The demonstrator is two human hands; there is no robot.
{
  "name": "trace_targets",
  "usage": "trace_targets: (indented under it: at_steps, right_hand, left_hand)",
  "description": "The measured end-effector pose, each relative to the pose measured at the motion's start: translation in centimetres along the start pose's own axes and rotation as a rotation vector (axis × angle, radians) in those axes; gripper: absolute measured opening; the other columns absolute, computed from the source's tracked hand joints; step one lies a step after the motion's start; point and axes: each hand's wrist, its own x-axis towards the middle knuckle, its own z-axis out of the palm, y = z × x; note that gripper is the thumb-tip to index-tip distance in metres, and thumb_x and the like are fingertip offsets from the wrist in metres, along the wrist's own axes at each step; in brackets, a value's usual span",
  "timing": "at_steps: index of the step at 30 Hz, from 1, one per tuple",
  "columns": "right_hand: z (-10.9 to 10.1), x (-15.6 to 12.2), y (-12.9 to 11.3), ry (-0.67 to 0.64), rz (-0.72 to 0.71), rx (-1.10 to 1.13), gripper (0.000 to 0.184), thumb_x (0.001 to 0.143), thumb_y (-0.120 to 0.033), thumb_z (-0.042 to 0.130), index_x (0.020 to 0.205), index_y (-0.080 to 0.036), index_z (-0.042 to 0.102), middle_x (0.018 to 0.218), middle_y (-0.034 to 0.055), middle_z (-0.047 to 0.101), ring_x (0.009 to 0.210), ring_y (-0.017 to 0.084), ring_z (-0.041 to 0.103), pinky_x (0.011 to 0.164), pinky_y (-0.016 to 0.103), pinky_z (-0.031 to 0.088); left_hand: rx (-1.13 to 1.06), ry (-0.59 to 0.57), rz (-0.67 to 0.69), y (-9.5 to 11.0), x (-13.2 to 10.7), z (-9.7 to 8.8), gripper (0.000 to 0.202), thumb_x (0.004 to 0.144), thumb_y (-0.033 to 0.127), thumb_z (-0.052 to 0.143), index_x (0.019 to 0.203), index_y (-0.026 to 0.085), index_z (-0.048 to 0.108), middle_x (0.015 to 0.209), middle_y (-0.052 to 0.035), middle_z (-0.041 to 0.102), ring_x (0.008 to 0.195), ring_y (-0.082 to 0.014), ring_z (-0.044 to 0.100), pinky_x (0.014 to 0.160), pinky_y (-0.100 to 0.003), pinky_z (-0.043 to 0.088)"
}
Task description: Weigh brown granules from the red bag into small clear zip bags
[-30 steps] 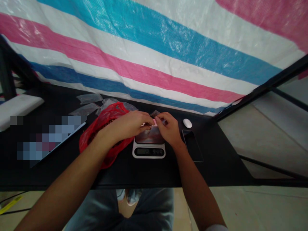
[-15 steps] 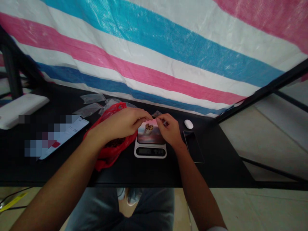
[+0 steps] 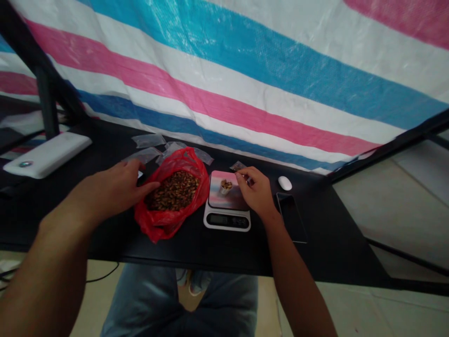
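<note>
My left hand (image 3: 115,187) rests with its fingers spread, the fingertips at the edge of a red plastic bag (image 3: 154,220). The bag lies open and is filled with small brown seed-like pieces (image 3: 172,191). My right hand (image 3: 256,189) is pinched at the back edge of a white digital kitchen scale (image 3: 227,221), gripping a small clear plastic bag (image 3: 238,165). On the scale's glossy platform stands a small clear packet (image 3: 226,186) holding a few brown pieces.
The black table (image 3: 326,243) also holds several flat clear plastic bags (image 3: 147,140) behind the red bag. A white power bank (image 3: 47,154) lies far left. A white mouse (image 3: 285,183) and a black phone (image 3: 291,216) lie right of the scale. A striped tarp (image 3: 224,84) hangs behind.
My left hand has moved left off the scale, uncovering the packet and the bag's brown contents. My right hand stays near the scale, and the view has shifted slightly.
</note>
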Motion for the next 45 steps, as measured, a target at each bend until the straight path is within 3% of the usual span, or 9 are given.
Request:
trace_targets:
  at_steps: [5,10,18,21,24,28,33,36,45]
  right_hand:
    - [-0.1,0.0,-0.2,0.001,-0.030,0.009,0.018,0.095,-0.027,0.058,0.086,-0.021,0.073,0.087,0.0052,0.072,0.076,0.018,0.064,0.072,0.032,0.049]
    - [0.2,0.0,0.2,0.020,-0.052,0.044,0.017,0.094,-0.026,0.060,0.086,-0.020,0.073,0.087,0.0053,0.073,0.075,0.018,0.064,0.070,0.031,0.049]
    - [0.1,-0.1,0.5,0.030,-0.061,0.049,0.016,0.095,-0.026,0.061,0.088,-0.020,0.074,0.088,0.0052,0.073,0.074,0.017,0.063,0.069,0.032,0.048]
    - [0.2,-0.1,0.4,0.029,-0.068,0.038,0.016,0.095,-0.026,0.061,0.087,-0.021,0.074,0.086,0.0045,0.073,0.073,0.017,0.063,0.069,0.032,0.048]
    - [0.3,-0.1,0.4,0.021,-0.082,0.033,0.017,0.095,-0.026,0.061,0.086,-0.020,0.074,0.086,0.0044,0.072,0.073,0.017,0.062,0.070,0.032,0.047]
    - [0.3,-0.1,0.5,0.018,-0.092,0.036,0.016,0.095,-0.025,0.061,0.086,-0.020,0.074,0.084,0.0042,0.072,0.072,0.017,0.062,0.070,0.032,0.047]
    - [0.2,-0.1,0.4,0.020,-0.113,0.030,0.016,0.095,-0.024,0.061,0.086,-0.021,0.074,0.083,0.0040,0.072,0.072,0.017,0.063,0.068,0.032,0.047]
    - [0.1,-0.1,0.3,0.014,-0.117,0.025,0.016,0.095,-0.024,0.061,0.085,-0.021,0.073,0.083,0.0042,0.072,0.071,0.017,0.063,0.067,0.032,0.047]
    - [0.1,-0.2,0.2,-0.001,-0.103,0.011,0.017,0.096,-0.026,0.061,0.086,-0.021,0.073,0.085,0.0047,0.073,0.073,0.018,0.063,0.069,0.033,0.048]
  left_hand:
    - [-0.055,-0.098,0.114,0.5,0.8,0.3,0.033,0.098,0.038,0.046,0.121,0.016,0.056,0.096,-0.0113,0.075,0.085,-0.0276,0.073,0.071,-0.034,0.051]
    - [-0.265,0.173,0.171,1.7,0.1,-1.5,0.034,0.092,0.044,0.052,0.118,0.022,0.060,0.100,-0.0049,0.075,0.085,-0.0246,0.073,0.075,-0.035,0.054]
    - [-0.010,0.288,0.284,2.9,-0.9,-1.5,0.040,0.095,0.032,0.052,0.127,0.012,0.064,0.126,-0.0169,0.065,0.117,-0.0343,0.064,0.105,-0.051,0.050]
    - [-0.076,0.100,0.387,3.7,-0.6,-0.5,0.031,0.095,0.029,0.056,0.120,0.016,0.070,0.124,-0.0128,0.068,0.113,-0.0298,0.067,0.106,-0.047,0.052]
    - [-0.066,-0.034,0.455,4.9,0.0,0.7,0.044,0.090,0.023,0.065,0.133,0.019,0.068,0.141,-0.0130,0.064,0.124,-0.0317,0.065,0.112,-0.048,0.048]
    - [0.016,-0.075,0.523,6.3,1.2,2.0,0.055,0.084,0.017,0.073,0.139,0.022,0.068,0.154,-0.0133,0.057,0.137,-0.0350,0.057,0.119,-0.049,0.044]
    - [0.028,-0.043,0.593,6.9,2.6,2.3,0.023,0.090,0.017,0.068,0.109,0.021,0.080,0.129,-0.0124,0.072,0.112,-0.0295,0.070,0.105,-0.041,0.052]
    - [-0.011,-0.034,0.595,6.9,3.0,2.0,0.024,0.092,0.012,0.061,0.100,0.019,0.083,0.117,-0.0113,0.077,0.100,-0.0266,0.072,0.095,-0.036,0.054]
    - [0.007,-0.048,0.557,6.4,3.4,0.7,0.024,0.094,0.015,0.060,0.101,0.017,0.083,0.111,-0.0106,0.081,0.100,-0.0258,0.073,0.097,-0.036,0.053]
